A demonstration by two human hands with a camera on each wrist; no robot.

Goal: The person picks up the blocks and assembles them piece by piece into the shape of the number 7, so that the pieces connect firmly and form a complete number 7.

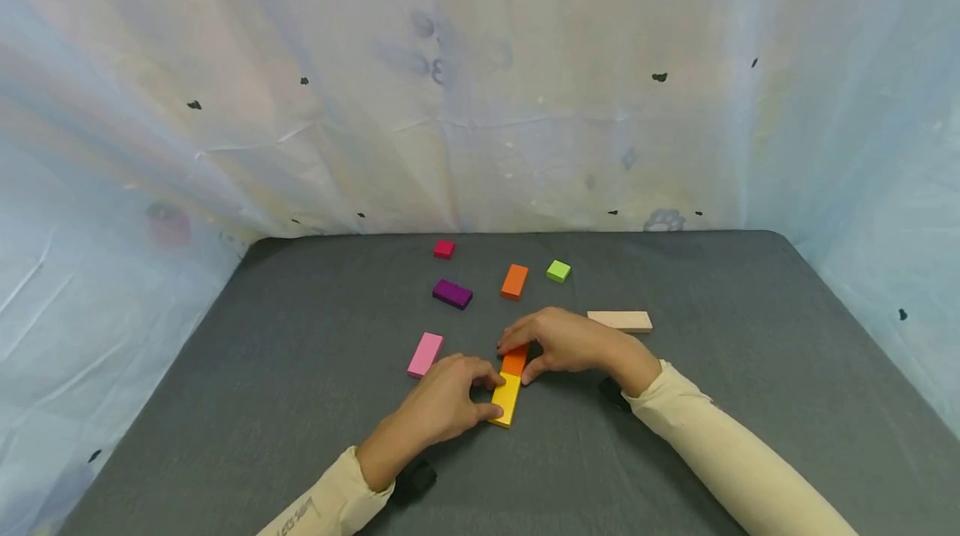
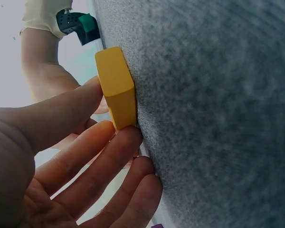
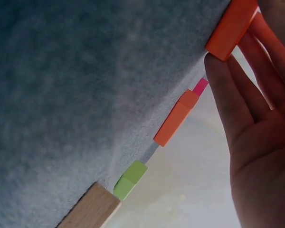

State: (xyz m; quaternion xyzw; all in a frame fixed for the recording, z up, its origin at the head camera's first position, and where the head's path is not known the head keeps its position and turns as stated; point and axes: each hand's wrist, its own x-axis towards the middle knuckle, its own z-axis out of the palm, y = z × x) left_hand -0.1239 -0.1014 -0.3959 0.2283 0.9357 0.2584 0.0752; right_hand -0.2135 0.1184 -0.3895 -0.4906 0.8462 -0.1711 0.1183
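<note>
A yellow block (image 1: 506,400) lies flat on the dark table, its far end meeting the near end of an orange block (image 1: 514,360). My left hand (image 1: 444,403) pinches the yellow block between thumb and fingers; the left wrist view shows the thumb on one side of the yellow block (image 2: 116,78) and fingertips at its lower end. From the right, my right hand (image 1: 566,339) grips the orange block, partly covering it from above. In the right wrist view, fingertips touch the end of that orange block (image 3: 232,29).
Beyond the hands lie a pink block (image 1: 426,354), a purple block (image 1: 452,293), a red block (image 1: 444,249), a second orange block (image 1: 514,282) and a green block (image 1: 558,271). A plain wooden block (image 1: 621,321) sits behind the right wrist. Pale curtains (image 1: 480,102) surround the grey tabletop (image 1: 300,403).
</note>
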